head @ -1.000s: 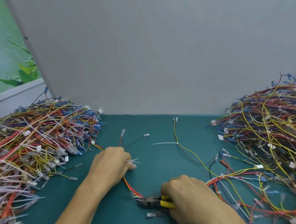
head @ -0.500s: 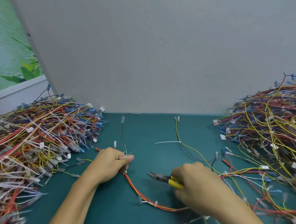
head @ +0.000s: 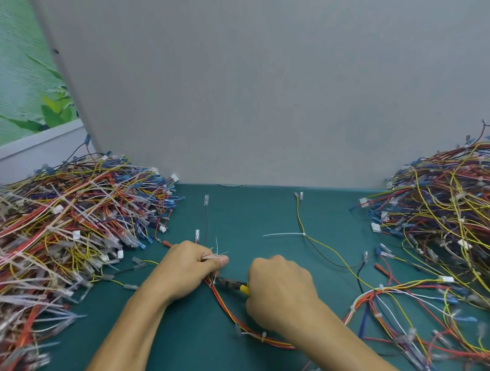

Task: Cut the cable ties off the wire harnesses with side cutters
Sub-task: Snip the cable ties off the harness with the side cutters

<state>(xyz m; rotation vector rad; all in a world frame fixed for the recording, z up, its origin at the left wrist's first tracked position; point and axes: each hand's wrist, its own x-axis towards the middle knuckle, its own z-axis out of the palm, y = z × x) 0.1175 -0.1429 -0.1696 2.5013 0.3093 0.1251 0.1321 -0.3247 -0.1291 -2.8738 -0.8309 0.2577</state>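
**Cutters nosed up to a tie, the harness pinned under our left hand**

The red-and-yellow harness (head: 226, 312) lies on the green mat (head: 251, 214) right before us, curving out from under our left hand (head: 187, 267). A cable tie (head: 211, 283) sits on it just below the thumb. That hand is curled over the harness end, presumably to steady it for the cut, with a few white strips (head: 214, 256) pinched at the thumb. Our right hand (head: 278, 292) is wrapped round the yellow handles of the side cutters (head: 230, 284), nose at that tie. Whether the blades already bite it, we cannot tell. Tangled heaps flank us, the left heap (head: 66, 221) and the right heap (head: 449, 224), probably sorted within easy reach.
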